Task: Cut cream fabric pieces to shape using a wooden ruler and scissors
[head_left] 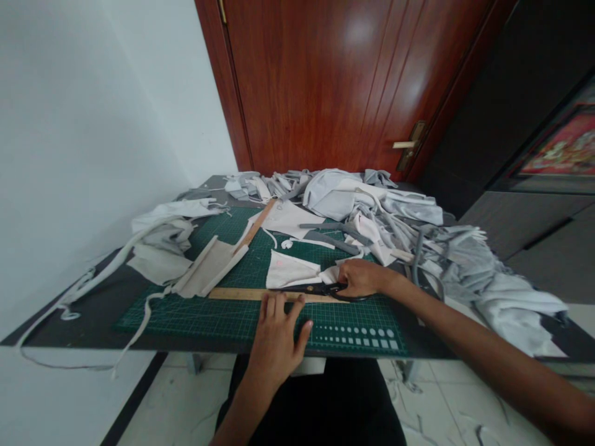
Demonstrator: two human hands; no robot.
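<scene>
The pale cloth piece (292, 271) lies flat in the middle of the frame, and the black scissors (316, 288) rest along its lower edge, their tip pointing to the left. The blades seem to be together, but I cannot be sure of it. Just below, partly covered by the scissors, the wooden ruler (237, 295) lies across the green cutting mat (195, 319).

In my judgement, the step in hand is the lining up or trimming of this piece, though I see no cut being made. The next move would call for a steady ruler, a cloth without wrinkles and some free room for the blades.

The right hand (359, 277) is curled on the scissors' handles, its arm coming long and slanting from the lower right. Whether its fingers also pinch the cloth beside them, I cannot tell. The left hand (279, 331) reaches up from the bottom centre, palm down, with fingers a little spread, their tips on the ruler, and the thumb out to the side.

Farther out, a second ruler (255, 228) lies slanted at upper centre, and grey and white scraps (465, 266) are heaped along the right side of the desk (434, 344).
</scene>
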